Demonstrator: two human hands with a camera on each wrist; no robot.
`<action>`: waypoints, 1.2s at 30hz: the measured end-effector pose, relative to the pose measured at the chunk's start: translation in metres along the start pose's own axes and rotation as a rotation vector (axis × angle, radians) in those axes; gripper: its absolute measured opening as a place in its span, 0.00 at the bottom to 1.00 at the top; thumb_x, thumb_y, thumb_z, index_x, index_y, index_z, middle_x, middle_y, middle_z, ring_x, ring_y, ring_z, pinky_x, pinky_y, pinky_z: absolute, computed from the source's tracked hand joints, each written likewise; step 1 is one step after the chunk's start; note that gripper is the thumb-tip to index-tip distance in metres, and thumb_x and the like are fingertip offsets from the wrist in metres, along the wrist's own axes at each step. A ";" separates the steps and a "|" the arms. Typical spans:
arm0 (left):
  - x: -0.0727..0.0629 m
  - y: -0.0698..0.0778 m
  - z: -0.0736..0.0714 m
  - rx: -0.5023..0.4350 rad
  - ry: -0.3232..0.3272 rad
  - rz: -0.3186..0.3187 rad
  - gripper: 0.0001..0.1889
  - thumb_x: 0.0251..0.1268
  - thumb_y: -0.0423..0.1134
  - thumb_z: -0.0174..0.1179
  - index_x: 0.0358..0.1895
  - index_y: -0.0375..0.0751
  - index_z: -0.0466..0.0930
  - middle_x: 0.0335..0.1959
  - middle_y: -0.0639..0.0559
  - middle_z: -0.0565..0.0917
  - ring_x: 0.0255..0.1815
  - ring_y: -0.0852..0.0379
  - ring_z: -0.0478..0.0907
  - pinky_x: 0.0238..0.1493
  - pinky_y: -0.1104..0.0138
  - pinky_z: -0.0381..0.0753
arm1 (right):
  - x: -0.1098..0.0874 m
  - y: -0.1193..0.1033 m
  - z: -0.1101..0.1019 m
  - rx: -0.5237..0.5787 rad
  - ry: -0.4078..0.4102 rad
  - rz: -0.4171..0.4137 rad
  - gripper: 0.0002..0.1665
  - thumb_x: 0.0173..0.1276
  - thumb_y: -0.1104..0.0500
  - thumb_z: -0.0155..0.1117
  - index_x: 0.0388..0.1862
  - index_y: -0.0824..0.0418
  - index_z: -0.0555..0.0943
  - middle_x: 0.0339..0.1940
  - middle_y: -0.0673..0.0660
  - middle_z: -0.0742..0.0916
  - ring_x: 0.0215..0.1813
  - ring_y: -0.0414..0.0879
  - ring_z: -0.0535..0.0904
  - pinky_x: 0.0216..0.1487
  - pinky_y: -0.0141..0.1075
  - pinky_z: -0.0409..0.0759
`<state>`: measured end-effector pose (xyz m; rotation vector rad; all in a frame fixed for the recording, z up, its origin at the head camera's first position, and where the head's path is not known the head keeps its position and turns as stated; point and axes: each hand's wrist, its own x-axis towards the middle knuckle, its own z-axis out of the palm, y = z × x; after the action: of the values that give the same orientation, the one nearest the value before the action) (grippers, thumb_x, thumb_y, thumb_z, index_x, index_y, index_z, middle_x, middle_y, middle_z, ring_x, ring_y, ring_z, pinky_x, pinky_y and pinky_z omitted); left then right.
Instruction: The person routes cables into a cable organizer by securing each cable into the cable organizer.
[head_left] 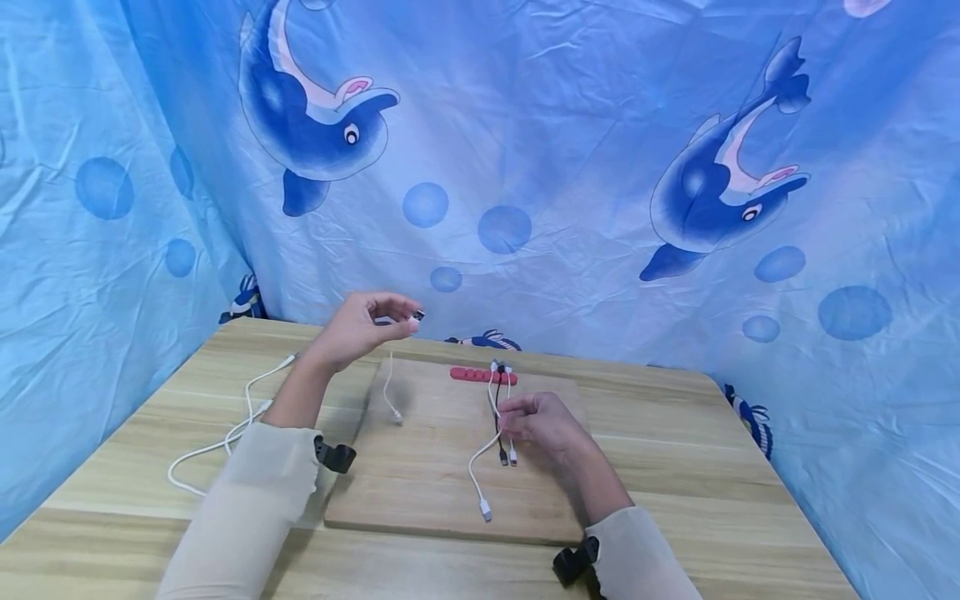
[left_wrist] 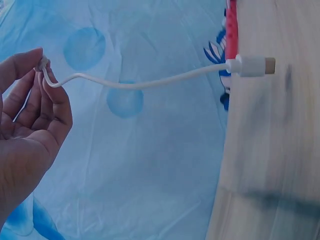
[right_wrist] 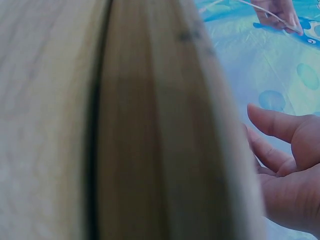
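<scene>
My left hand is raised over the back left of the wooden board, pinching the USB plug of a short white cable. The cable hangs down, its other connector at the lower end. My right hand hovers at the board's right side with its fingertips beside a white cable; in the right wrist view thumb and fingers stand apart. This cable, a black cable and another white cable run from a red cable holder at the board's back.
A longer white cable lies looped on the table left of the board, partly behind my left forearm. Blue dolphin-print cloth hangs behind the table and on both sides.
</scene>
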<state>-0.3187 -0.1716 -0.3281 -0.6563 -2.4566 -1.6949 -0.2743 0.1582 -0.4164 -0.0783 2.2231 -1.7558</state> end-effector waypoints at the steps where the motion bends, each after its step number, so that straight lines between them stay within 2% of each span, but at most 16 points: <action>1: 0.001 0.001 0.003 -0.010 -0.003 0.009 0.18 0.64 0.44 0.73 0.55 0.43 0.86 0.44 0.45 0.85 0.47 0.48 0.80 0.45 0.64 0.82 | 0.000 0.000 0.000 -0.007 0.001 -0.003 0.14 0.68 0.71 0.66 0.53 0.71 0.84 0.41 0.59 0.89 0.41 0.46 0.87 0.46 0.37 0.86; 9: 0.006 0.009 0.027 -0.083 -0.042 0.050 0.17 0.65 0.41 0.72 0.54 0.42 0.85 0.44 0.44 0.85 0.48 0.45 0.81 0.45 0.63 0.83 | 0.002 0.001 0.001 -0.017 -0.007 -0.017 0.14 0.69 0.72 0.65 0.53 0.70 0.84 0.38 0.57 0.89 0.37 0.44 0.85 0.38 0.34 0.81; 14: 0.009 0.009 0.043 -0.115 -0.059 0.053 0.15 0.65 0.39 0.72 0.53 0.42 0.85 0.44 0.45 0.86 0.48 0.44 0.83 0.49 0.56 0.85 | -0.001 -0.003 0.003 -0.032 -0.020 -0.037 0.15 0.70 0.68 0.67 0.54 0.70 0.83 0.41 0.59 0.88 0.39 0.47 0.85 0.43 0.37 0.84; 17: 0.011 0.010 0.052 -0.146 -0.070 0.053 0.15 0.64 0.37 0.71 0.53 0.40 0.85 0.44 0.44 0.86 0.48 0.39 0.83 0.48 0.53 0.85 | -0.004 -0.008 0.003 -0.044 -0.032 -0.058 0.16 0.71 0.64 0.69 0.55 0.69 0.83 0.42 0.60 0.88 0.41 0.47 0.85 0.46 0.39 0.85; 23: 0.013 0.014 0.065 -0.199 -0.084 0.058 0.15 0.65 0.36 0.71 0.53 0.38 0.83 0.43 0.42 0.86 0.46 0.41 0.85 0.51 0.47 0.85 | -0.008 -0.017 0.007 -0.103 -0.061 -0.159 0.21 0.71 0.60 0.70 0.59 0.69 0.83 0.44 0.59 0.88 0.45 0.47 0.86 0.50 0.41 0.86; 28: 0.012 0.018 0.072 -0.191 -0.084 0.065 0.14 0.65 0.37 0.71 0.52 0.39 0.83 0.42 0.43 0.86 0.44 0.46 0.85 0.49 0.52 0.85 | -0.011 -0.020 0.013 -0.178 -0.104 -0.222 0.24 0.71 0.54 0.71 0.62 0.63 0.83 0.54 0.56 0.88 0.54 0.46 0.83 0.56 0.38 0.82; 31: 0.012 0.018 0.074 -0.190 -0.081 0.058 0.15 0.64 0.39 0.72 0.51 0.40 0.83 0.42 0.44 0.86 0.44 0.47 0.85 0.48 0.57 0.83 | -0.011 -0.019 0.017 -0.186 -0.163 -0.250 0.24 0.73 0.54 0.68 0.65 0.63 0.81 0.60 0.58 0.86 0.60 0.48 0.82 0.61 0.39 0.80; 36: 0.014 0.014 0.077 -0.216 -0.077 0.059 0.15 0.65 0.39 0.72 0.51 0.39 0.83 0.42 0.42 0.86 0.44 0.45 0.86 0.48 0.56 0.85 | -0.011 -0.018 0.023 -0.204 -0.229 -0.287 0.22 0.74 0.57 0.68 0.62 0.67 0.82 0.57 0.61 0.87 0.58 0.47 0.83 0.58 0.37 0.81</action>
<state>-0.3123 -0.0933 -0.3409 -0.8226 -2.2960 -1.9650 -0.2598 0.1346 -0.4017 -0.6385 2.2977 -1.5502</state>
